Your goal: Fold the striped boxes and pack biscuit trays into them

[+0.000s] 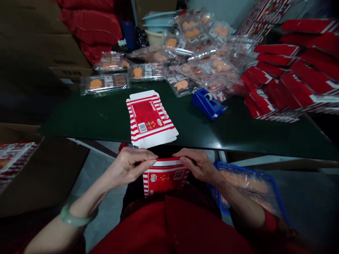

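Note:
A red and white striped carton (165, 178) stands near my lap, below the table's front edge. My left hand (135, 164) pinches the left end of its upper edge between thumb and fingers. At the right end of the same edge, my right hand (197, 164) grips with thumb and fingers. A white strip shows along the edge between the hands. The carton's lower part is hidden by my clothing. Just beyond the hands, a stack of flat printed cartons (150, 118) lies at the table's front edge.
On the green table (100, 118) sits a blue tape dispenser (208, 103). Clear-wrapped toy packs (193, 53) are heaped behind it. Red cartons (291, 77) pile up at right. A blue crate (249, 187) of wrapped items is below right; an open cardboard box (53, 169) is at left.

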`<action>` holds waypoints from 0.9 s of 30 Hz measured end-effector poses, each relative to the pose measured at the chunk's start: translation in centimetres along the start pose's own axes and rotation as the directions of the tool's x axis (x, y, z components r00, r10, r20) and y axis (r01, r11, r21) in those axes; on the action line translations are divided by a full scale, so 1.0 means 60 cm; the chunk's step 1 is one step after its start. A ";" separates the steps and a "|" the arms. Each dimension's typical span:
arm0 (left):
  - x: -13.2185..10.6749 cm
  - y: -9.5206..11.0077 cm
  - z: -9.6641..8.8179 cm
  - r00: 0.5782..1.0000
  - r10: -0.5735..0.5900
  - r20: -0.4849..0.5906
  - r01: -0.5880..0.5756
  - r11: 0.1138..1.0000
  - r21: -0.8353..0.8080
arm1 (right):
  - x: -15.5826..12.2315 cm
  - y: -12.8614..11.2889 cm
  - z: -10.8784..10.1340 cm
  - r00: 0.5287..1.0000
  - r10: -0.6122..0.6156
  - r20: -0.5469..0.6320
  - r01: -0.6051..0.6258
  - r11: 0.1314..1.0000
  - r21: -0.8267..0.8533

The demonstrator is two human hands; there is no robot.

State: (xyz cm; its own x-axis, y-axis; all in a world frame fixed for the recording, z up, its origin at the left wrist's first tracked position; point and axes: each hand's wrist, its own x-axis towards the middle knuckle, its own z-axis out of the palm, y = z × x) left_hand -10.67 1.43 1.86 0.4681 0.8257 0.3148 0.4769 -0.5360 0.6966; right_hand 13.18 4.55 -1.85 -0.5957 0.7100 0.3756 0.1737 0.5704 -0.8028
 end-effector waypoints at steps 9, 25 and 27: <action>-0.018 0.001 0.026 0.981 0.181 -0.074 -0.165 0.969 0.186 | -0.023 0.007 0.005 0.996 0.013 -0.083 -0.011 1.000 0.018; -0.046 -0.008 0.105 0.869 -0.029 -0.495 0.026 1.000 -0.012 | -0.056 0.025 0.079 0.943 -0.024 -0.333 0.024 1.000 -0.005; -0.037 -0.013 0.106 0.865 -0.048 -0.499 0.019 0.998 -0.061 | -0.051 0.025 0.077 0.947 -0.011 -0.321 0.011 1.000 -0.001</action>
State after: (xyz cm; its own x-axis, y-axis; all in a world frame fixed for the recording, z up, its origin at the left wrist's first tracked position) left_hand -7.35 -1.10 -3.52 0.0108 0.8277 0.5610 0.4393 -0.5080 0.7409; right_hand 11.65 1.31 -6.37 -0.3142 0.7987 0.5132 0.1676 0.5788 -0.7981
